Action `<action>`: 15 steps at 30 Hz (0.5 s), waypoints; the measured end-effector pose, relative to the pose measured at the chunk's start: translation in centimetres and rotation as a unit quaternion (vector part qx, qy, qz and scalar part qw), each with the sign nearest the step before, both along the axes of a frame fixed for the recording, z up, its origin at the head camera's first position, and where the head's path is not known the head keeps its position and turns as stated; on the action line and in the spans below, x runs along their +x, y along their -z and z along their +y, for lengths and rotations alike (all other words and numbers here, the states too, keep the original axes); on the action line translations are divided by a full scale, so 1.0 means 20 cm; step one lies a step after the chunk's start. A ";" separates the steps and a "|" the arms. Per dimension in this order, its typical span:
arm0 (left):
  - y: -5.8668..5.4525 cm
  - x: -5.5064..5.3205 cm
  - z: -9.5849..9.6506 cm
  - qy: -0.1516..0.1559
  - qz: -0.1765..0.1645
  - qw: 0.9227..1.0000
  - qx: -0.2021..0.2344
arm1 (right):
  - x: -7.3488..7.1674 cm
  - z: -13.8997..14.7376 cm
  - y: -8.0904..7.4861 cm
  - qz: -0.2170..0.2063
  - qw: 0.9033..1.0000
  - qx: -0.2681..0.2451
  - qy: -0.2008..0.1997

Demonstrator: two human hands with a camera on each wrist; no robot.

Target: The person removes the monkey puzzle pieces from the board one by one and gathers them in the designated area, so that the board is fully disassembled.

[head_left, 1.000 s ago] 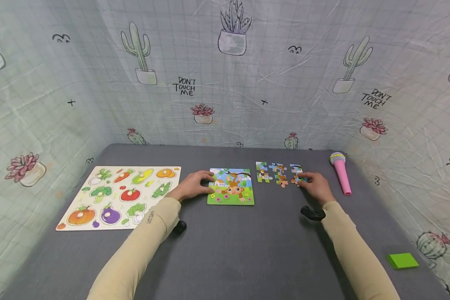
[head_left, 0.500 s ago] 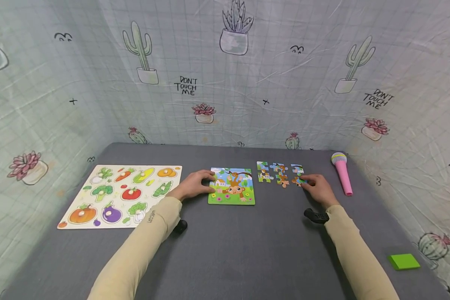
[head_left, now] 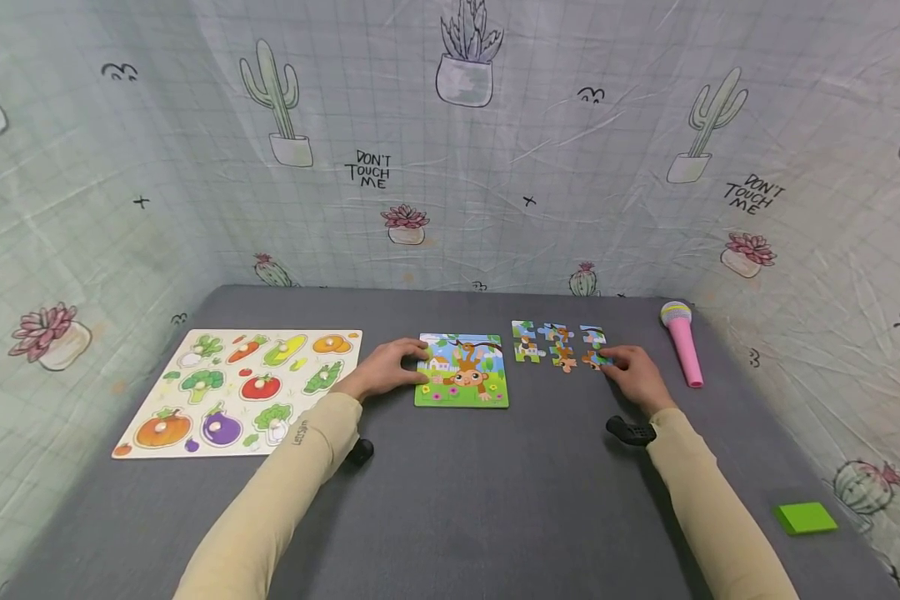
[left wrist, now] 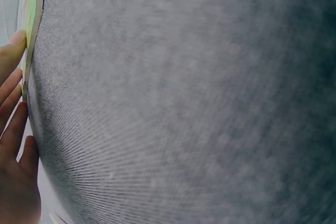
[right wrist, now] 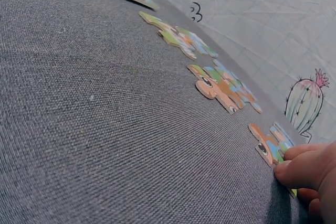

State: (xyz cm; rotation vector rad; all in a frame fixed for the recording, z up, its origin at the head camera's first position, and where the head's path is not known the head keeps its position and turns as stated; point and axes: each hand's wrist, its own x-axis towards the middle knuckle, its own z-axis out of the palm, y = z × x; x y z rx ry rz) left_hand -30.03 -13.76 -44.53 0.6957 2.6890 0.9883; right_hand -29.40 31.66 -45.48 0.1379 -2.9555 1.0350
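Note:
In the head view, a square jigsaw board (head_left: 457, 399) with a monkey picture lies at the middle of the table. My left hand (head_left: 385, 369) rests against its left edge. In the left wrist view, the thumb (left wrist: 16, 43) touches the board's edge (left wrist: 33, 19) and the other fingers stretch out fairly straight. Right of the board, several loose jigsaw pieces (head_left: 562, 358) lie flat in small groups. My right hand (head_left: 637, 379) pinches the front right jigsaw piece (right wrist: 262, 148) with thumb and fingertips, covering part of it. That piece shows a monkey's eye.
A vegetable peg puzzle board (head_left: 240, 447) lies at the left, partly behind the left forearm. A pink toy microphone (head_left: 686, 354) lies right of the right hand. Near the table's right edge sits a green block (head_left: 806, 518). Patterned cloth walls (head_left: 525, 242) border the table.
My right hand has shifted slightly to the right, showing more of the front right jigsaw piece. My left hand stays at the monkey board. The head view moves a little.

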 end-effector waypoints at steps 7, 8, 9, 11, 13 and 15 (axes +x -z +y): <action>0.00 -0.01 0.00 0.003 -0.001 1.000 0.001 | -0.01 0.00 0.01 -0.013 1.000 -0.005 0.005; 0.00 -0.01 0.00 0.002 0.000 1.000 0.000 | -0.01 0.00 0.01 -0.012 1.000 -0.005 0.005; 0.00 -0.01 0.00 0.002 0.000 1.000 -0.001 | -0.01 0.00 0.00 -0.013 1.000 -0.006 0.006; 0.00 -0.01 0.00 0.002 -0.001 1.000 -0.002 | -0.01 0.00 0.00 -0.011 1.000 -0.004 0.006; 0.00 -0.01 0.00 0.002 -0.002 1.000 -0.004 | -0.01 0.00 0.00 -0.009 1.000 -0.012 0.008; 0.00 -0.01 0.00 0.003 0.000 1.000 -0.006 | 0.00 -0.01 -0.01 -0.004 0.999 -0.030 0.015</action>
